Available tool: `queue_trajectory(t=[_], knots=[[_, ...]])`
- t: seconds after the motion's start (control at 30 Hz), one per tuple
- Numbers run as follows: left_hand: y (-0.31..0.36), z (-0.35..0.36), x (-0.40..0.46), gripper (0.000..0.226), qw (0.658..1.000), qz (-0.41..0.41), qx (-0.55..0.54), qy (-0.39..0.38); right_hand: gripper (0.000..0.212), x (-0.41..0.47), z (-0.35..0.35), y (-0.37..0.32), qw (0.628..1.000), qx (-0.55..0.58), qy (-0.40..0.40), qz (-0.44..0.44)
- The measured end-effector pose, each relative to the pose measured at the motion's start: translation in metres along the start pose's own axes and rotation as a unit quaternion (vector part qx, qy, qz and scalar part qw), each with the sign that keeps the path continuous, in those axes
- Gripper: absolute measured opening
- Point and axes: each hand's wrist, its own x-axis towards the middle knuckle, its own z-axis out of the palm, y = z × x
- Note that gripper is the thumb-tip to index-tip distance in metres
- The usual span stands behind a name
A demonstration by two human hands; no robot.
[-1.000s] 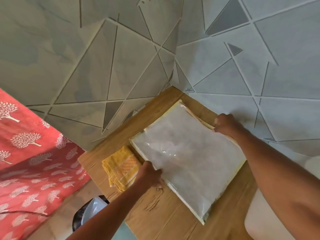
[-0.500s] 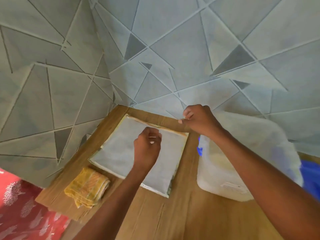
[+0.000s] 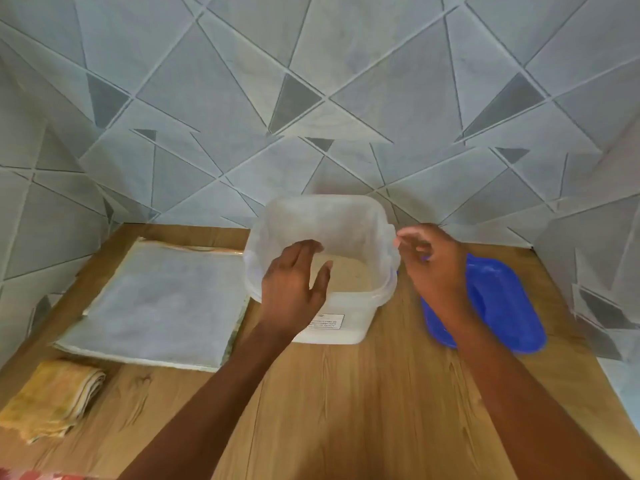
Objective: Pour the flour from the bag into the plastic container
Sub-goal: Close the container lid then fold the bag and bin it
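The plastic container [image 3: 320, 268] stands open at the centre of the frame on the wooden surface [image 3: 346, 393], near the tiled wall [image 3: 311, 98]. It is translucent, with a white label on its near wall and pale flour covering its bottom.

The bag [image 3: 156, 299] lies flat on the surface in the left half of the frame, just beside the container. Motion blur prevents confirming whether it is sealed.

The left hand [image 3: 294, 282] is over the container's near-left rim, fingers extended, grip released. The right hand [image 3: 433, 265] is at the container's right rim, fingers loosely bent, holding nothing; contact with the rim cannot be confirmed.

A blue lid [image 3: 498, 303] lies right of the container, partly under the right forearm. A folded yellow cloth [image 3: 52, 400] lies at the lower left.
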Motion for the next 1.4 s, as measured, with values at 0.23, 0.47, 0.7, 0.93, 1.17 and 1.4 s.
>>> queue_trajectory(t=[0.23, 0.47, 0.7, 0.93, 1.17, 1.4], knots=[[0.002, 0.01, -0.006, 0.041, 0.988, 0.023, 0.152, 0.02, 0.013, -0.079, -0.04, 0.139, 0.986, -0.142, 0.022, 0.082], [0.005, 0.012, -0.005, 0.048, 0.985, 0.012, 0.174, 0.02, 0.036, -0.151, -0.048, 0.213, 0.908, -0.361, -0.16, 0.139], [0.006, 0.014, -0.005, 0.056, 0.985, 0.009, 0.168, 0.024, 0.025, -0.146, -0.052, 0.223, 0.861, -0.488, -0.144, 0.022], [-0.003, 0.01, -0.001, 0.043, 0.991, -0.007, 0.132, 0.02, 0.012, -0.078, -0.056, 0.169, 0.898, -0.438, 0.013, -0.046], [-0.041, -0.009, 0.015, 0.065, 0.973, -0.11, 0.197, -0.058, 0.026, -0.02, -0.049, 0.065, 0.956, -0.217, 0.145, -0.136], [-0.054, -0.011, 0.022, 0.08, 0.969, -0.237, -0.039, -0.062, 0.007, 0.02, -0.025, -0.05, 0.978, 0.009, 0.109, -0.179]])
